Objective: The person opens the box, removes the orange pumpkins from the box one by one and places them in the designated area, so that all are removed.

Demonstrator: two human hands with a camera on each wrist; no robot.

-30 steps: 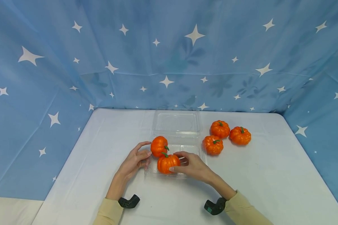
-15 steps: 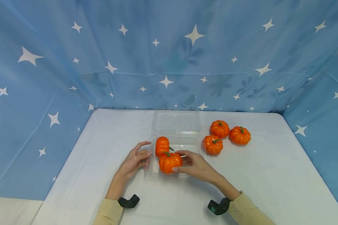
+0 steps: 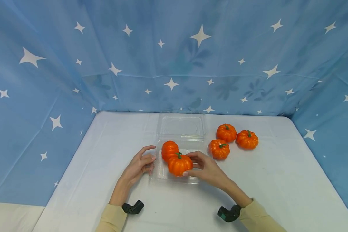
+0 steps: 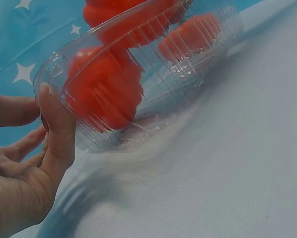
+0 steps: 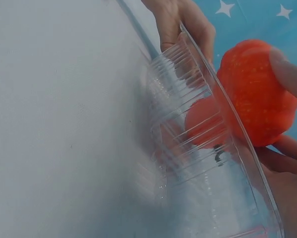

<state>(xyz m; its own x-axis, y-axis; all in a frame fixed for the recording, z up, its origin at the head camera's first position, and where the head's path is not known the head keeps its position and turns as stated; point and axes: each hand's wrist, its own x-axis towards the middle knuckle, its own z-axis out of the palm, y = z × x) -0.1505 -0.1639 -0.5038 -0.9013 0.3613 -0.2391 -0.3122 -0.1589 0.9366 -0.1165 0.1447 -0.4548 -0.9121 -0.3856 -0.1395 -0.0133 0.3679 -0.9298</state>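
Observation:
My right hand (image 3: pixel 206 169) grips a small orange pumpkin (image 3: pixel 180 165) with a green stem, thumb on the near side and fingers behind. In the right wrist view this pumpkin (image 5: pixel 258 94) is partly above the rim of a clear plastic clamshell container (image 3: pixel 192 145). Another pumpkin (image 3: pixel 169 149) lies in the container's left part, tipped on its side, partly hidden by the held one; the left wrist view shows this pumpkin (image 4: pixel 104 89) through the ribbed wall. My left hand (image 3: pixel 137 166) holds the container's left edge, its thumb (image 4: pixel 56 116) against the outer wall.
Right of the container stand three more pumpkins, one near its side (image 3: pixel 219 149), one behind (image 3: pixel 226 132) and one farther right (image 3: pixel 247 140). The raised transparent lid (image 3: pixel 181 125) lies back toward the blue starry curtain (image 3: pixel 171 58). A white cloth covers the table (image 3: pixel 278 180).
My right hand has moved the held pumpkin rightward and slightly up. The pumpkin behind it has shifted right and turned, its stem now mostly hidden. My left hand stays in place.

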